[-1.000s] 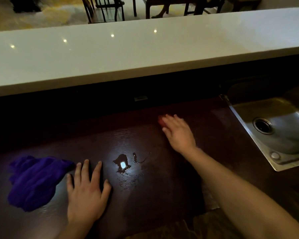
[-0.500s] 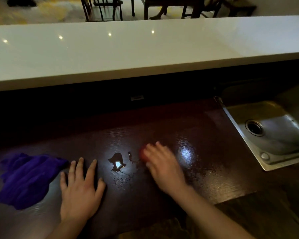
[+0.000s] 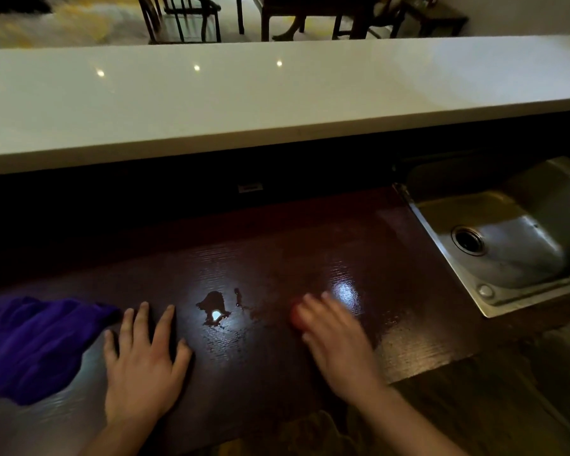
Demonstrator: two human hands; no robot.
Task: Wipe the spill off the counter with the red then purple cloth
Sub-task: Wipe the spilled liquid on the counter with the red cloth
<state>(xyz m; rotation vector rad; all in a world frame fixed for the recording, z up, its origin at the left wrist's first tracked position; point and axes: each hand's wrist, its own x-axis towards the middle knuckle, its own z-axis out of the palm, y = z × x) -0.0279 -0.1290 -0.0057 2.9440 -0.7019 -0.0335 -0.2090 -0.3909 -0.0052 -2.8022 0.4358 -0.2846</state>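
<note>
The small dark puddle of spilled liquid (image 3: pixel 215 309) sits mid-counter on the dark glossy wood-grain counter (image 3: pixel 277 258), with a few droplets trailing off to its right. Right hand (image 3: pixel 334 337) is pressed flat and blurry just right of that, and only a sliver of the red cloth (image 3: pixel 295 319) peeks out under the fingertips, so can't really tell if it's gripped or just pinned. Left hand (image 3: pixel 142 360) lies flat, fingers spread, holding nothing. The crumpled purple cloth (image 3: pixel 37 347) is just beside it, at the left. Stainless steel sink (image 3: pixel 507 238) off to the right, white raised bar top (image 3: pixel 244 100) behind.
</note>
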